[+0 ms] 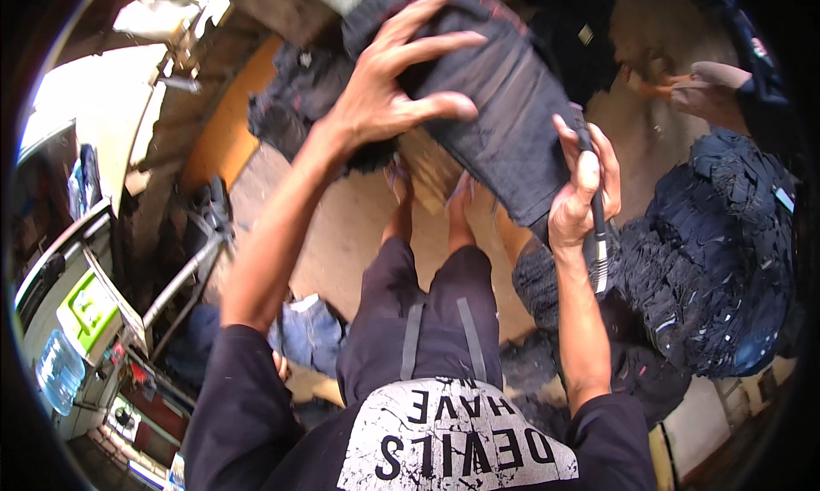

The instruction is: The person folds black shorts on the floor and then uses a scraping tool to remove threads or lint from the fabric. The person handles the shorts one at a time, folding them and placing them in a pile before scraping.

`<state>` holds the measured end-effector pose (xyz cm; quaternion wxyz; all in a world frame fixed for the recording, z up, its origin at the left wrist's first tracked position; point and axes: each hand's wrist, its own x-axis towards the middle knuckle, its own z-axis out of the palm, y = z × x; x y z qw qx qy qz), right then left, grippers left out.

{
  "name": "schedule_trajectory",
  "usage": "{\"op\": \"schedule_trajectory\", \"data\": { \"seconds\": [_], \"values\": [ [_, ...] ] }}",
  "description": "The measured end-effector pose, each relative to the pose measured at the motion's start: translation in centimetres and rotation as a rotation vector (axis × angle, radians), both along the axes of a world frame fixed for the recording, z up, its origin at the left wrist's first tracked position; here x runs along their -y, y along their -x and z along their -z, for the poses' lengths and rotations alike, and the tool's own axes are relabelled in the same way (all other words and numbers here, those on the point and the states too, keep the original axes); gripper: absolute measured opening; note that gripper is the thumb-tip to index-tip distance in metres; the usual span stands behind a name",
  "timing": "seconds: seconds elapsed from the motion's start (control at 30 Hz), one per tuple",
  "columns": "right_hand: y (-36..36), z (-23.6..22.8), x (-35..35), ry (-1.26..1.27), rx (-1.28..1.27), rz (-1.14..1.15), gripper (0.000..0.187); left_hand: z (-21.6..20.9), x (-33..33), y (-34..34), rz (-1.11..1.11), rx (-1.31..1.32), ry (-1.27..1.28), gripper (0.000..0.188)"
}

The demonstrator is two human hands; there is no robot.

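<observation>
I have a dark garment slanting before me, its cloth creased and faded in patches. In my right hand is a slim black tool, its pale, ridged end toward me.

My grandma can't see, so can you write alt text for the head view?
A person's left hand is spread over a long black cloth while the right hand holds a thin black tool. Heaps of dark fabric lie on the right, and a blue bottle is far left.
</observation>
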<state>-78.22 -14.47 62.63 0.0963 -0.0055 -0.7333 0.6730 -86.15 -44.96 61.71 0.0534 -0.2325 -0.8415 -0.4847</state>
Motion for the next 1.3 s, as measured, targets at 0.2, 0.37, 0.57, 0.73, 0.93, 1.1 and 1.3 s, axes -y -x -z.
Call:
{"op": "schedule_trajectory", "data": {
  "seconds": [0.2,0.37,0.57,0.73,0.93,1.1,1.3],
  "values": [
    [-3.5,-3.5,-5.0,-0.215,0.129,0.336,0.028,-3.8,-1.0,2.9,-0.627,0.432,0.130,0.128],
    [-2.3,-3.0,-4.4,-0.436,-0.037,0.289,0.030,-5.0,-1.4,7.5,-0.564,0.607,0.394,0.103],
    [-4.8,1.0,-11.9,-0.330,0.037,0.390,0.005,-4.5,-7.3,2.3,-0.344,0.563,-0.270,0.047],
    [-17.8,-0.1,-27.9,-0.699,0.113,0.575,0.014,-5.1,-23.9,-12.0,-0.044,0.765,-0.152,0.035],
    [-24.8,-2.0,-32.2,-0.871,0.278,0.680,0.024,0.6,-34.0,-27.6,0.066,0.837,-0.205,0.033],
    [-26.5,-1.7,-25.6,-0.598,0.214,0.579,0.019,3.6,-23.2,-26.5,-0.106,0.505,-0.070,0.037],
    [-26.9,-3.2,-15.8,-0.554,0.271,0.535,0.018,-1.4,-7.3,-27.6,0.072,0.133,0.142,0.020]
  ]
}}
